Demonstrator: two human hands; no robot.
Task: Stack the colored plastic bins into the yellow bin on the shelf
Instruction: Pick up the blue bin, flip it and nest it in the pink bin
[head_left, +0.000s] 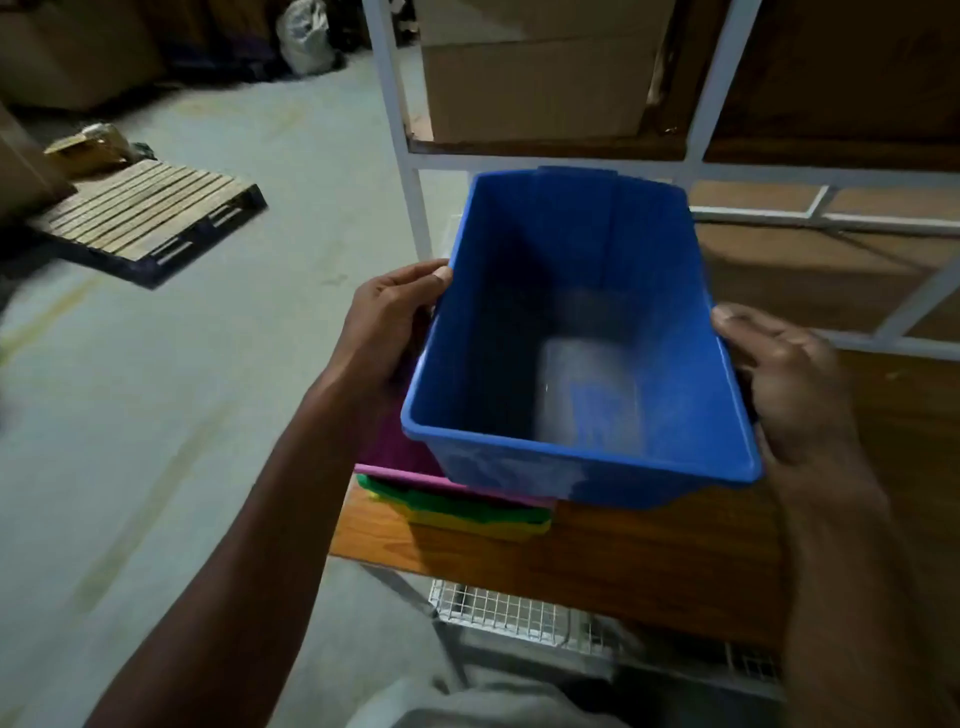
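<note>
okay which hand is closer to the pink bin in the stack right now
Left. The left hand grips the blue bin's left wall directly above the pink bin; the right hand holds the opposite wall, a bin's width away.

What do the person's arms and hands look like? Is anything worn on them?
Both are bare: the left hand and right hand show no gloves, rings or watch, and no sleeves cover the forearms in view. No markings are visible.
</note>
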